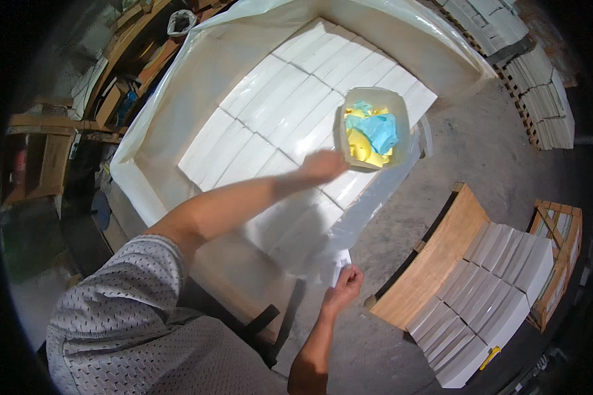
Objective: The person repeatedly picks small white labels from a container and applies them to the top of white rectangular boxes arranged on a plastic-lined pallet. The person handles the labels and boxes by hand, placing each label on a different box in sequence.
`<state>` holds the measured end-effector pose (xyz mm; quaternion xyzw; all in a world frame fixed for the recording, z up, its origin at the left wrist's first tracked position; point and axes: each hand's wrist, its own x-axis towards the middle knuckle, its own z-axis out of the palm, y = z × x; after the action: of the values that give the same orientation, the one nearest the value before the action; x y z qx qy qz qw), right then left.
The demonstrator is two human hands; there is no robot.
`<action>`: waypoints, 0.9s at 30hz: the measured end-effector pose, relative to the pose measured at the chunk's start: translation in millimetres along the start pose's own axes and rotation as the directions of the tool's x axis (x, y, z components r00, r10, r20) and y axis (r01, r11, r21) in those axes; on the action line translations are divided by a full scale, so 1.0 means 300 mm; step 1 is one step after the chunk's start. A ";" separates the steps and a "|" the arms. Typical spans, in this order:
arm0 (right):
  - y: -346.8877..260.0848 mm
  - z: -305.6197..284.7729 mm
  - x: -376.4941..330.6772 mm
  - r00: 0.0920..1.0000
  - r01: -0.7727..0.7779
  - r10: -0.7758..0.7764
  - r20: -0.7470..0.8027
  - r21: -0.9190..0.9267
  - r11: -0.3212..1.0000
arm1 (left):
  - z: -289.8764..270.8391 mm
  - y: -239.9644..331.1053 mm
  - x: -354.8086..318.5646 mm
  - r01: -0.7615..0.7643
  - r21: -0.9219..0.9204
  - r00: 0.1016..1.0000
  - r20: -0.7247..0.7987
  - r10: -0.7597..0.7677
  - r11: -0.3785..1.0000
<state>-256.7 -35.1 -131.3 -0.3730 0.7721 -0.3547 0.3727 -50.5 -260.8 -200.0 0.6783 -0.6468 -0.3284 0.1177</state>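
Observation:
My left hand (324,166) reaches over a stack of white packs of sheets (290,112), close to the lower left corner of a translucent plastic tub (375,164). Motion blurs its fingers, and whether it touches the tub I cannot tell. Crumpled blue scraps (379,131) and yellow scraps (361,145) fill the tub, which rests on the stack's right side. Lower down, my right hand (344,288) is closed, fingers pinched, on a small white piece of paper or film (340,263) by the front corner of the stack.
Clear plastic sheeting (158,125) stands up around the stack's back and left sides. To the right on the concrete floor (435,151), a wooden pallet board (435,263) bears more white stacks (494,283). Further stacks (540,99) stand at the far right; a wooden shelf (43,158) is at left.

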 end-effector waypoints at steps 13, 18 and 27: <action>-0.114 0.433 -0.029 0.925 0.315 -0.263 0.275 -0.168 0.934 | -0.036 -0.337 -0.671 0.525 -0.491 0.805 0.551 -0.220 0.695; -0.101 0.582 -0.034 0.943 0.149 -0.136 0.303 -0.019 0.989 | -0.056 -0.520 -0.712 0.559 -0.518 0.795 0.556 -0.242 0.648; -0.041 0.952 -0.001 0.869 -0.072 0.008 0.495 0.109 0.991 | -0.094 -0.861 -0.680 0.644 -0.461 0.732 0.604 -0.316 0.610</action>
<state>-12.6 -117.6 -255.4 -0.4111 0.6355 -0.2873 0.5870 183.8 -38.5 -269.7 0.6474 -0.2864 -0.7007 0.0888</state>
